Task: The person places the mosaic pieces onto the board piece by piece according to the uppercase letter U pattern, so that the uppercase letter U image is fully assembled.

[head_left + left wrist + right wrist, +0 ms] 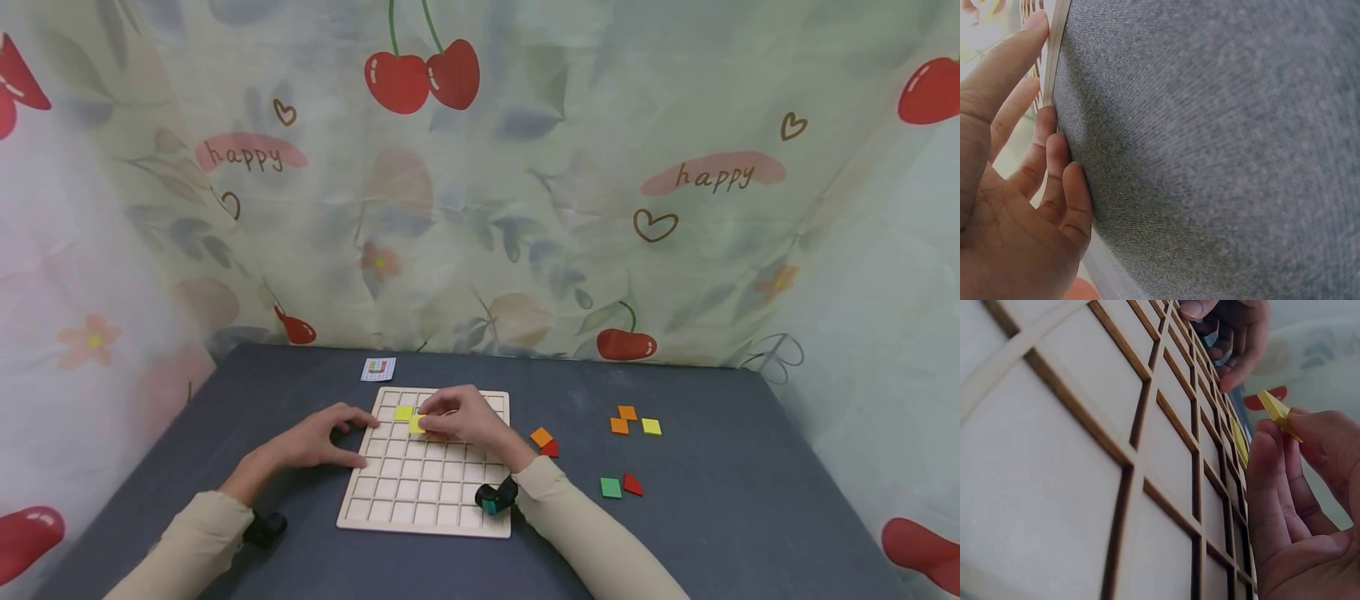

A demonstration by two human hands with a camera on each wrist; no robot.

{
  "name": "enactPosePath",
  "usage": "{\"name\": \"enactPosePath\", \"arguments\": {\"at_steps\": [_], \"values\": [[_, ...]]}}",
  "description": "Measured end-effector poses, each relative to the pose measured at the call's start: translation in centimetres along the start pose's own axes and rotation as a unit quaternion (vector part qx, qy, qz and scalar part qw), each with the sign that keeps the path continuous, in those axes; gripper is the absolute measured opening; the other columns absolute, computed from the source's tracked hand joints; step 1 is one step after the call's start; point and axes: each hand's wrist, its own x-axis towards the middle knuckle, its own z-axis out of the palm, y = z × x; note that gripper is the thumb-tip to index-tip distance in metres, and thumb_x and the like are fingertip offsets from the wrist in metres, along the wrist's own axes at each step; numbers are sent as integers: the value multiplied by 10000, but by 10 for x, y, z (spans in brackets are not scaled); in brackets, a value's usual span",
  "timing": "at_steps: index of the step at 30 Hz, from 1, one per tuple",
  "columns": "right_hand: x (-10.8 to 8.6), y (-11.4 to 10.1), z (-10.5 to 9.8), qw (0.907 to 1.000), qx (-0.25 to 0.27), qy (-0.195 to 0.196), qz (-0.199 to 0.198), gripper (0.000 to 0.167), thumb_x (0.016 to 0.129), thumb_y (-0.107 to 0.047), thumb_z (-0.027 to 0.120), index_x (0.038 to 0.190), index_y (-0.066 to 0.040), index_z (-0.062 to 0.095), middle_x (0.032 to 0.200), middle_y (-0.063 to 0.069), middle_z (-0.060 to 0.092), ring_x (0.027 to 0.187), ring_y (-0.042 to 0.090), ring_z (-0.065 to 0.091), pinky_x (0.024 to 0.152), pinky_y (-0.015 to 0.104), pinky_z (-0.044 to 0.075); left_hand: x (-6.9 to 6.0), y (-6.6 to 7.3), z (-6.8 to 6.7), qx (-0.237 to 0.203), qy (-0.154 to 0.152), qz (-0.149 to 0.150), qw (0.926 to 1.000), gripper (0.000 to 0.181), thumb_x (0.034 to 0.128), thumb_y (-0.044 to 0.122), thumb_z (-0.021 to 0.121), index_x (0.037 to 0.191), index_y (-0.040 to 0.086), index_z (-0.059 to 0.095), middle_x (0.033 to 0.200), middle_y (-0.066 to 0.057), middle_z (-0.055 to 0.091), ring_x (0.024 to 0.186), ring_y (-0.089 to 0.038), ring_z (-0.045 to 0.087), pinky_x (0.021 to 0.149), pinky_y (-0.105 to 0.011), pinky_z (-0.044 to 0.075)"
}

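A pale wooden board (401,490) with a grid of square recesses lies on the dark table. Between thumb and fingers, my right hand (472,419) pinches a yellow square tile (1279,415) over the board's upper part. In the right wrist view that tile is tilted and apart from the board. Another yellow tile (403,412) lies on the grid near the upper left, just left of the held one. My left hand (318,439) touches the board's left edge with thumb and fingertips, its fingers loosely extended.
Right of the board lie an orange tile (541,437) and a red piece (551,448). Farther right are orange tiles (627,412), a yellow tile (651,427), a green tile (611,487) and a red curved-edge piece (632,484). A small patterned card (377,369) lies behind the board.
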Motion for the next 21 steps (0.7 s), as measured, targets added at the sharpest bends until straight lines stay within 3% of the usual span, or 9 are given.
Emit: {"name": "enactPosePath", "arguments": {"at_steps": [12, 21], "values": [[15, -4, 13, 9988, -470, 143, -49, 180, 941, -60, 740, 1072, 63, 732, 868, 102, 728, 785, 292, 712, 726, 286, 544, 0, 1, -1, -11, -3, -94, 10000, 573, 832, 355, 867, 1318, 142, 651, 1214, -49, 557, 1112, -315, 539, 962, -547, 431], [18, -4, 21, 9987, -327, 262, 274, 150, 917, -21, 755, 1038, 66, 742, 853, 201, 711, 775, 417, 703, 679, 382, 577, -1, 2, -1, 2, -10, -106, 9999, 573, 836, 354, 864, 1321, 136, 650, 1216, -57, 559, 1112, -319, 539, 960, -548, 432]]}}
